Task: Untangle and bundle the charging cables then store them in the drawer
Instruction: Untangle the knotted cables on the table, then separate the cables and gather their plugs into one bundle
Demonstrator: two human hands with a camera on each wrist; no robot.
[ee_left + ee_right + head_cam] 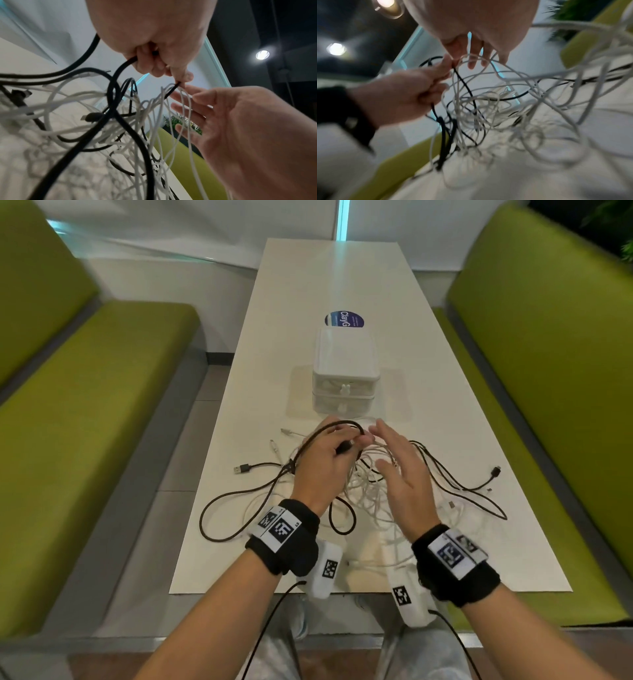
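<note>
A tangle of white cables [370, 491] and black cables [239, 494] lies on the white table [308, 285] in front of a small white two-drawer unit [346, 364], both drawers closed. My left hand [342, 446] is lifted above the pile and grips a black cable [120, 70] in its curled fingers, pinching it again at the thumb tip. My right hand [390, 450] is held beside it with straight fingers, and several white cable loops [185, 108] hang over those fingers [472, 63]. The left hand [433, 81] shows blurred in the right wrist view.
A round blue sticker [344, 320] lies on the table behind the drawer unit. Green padded benches stand at the left [85, 405] and right [531, 371] of the table. Loose cable plugs [241, 469] reach toward both table edges.
</note>
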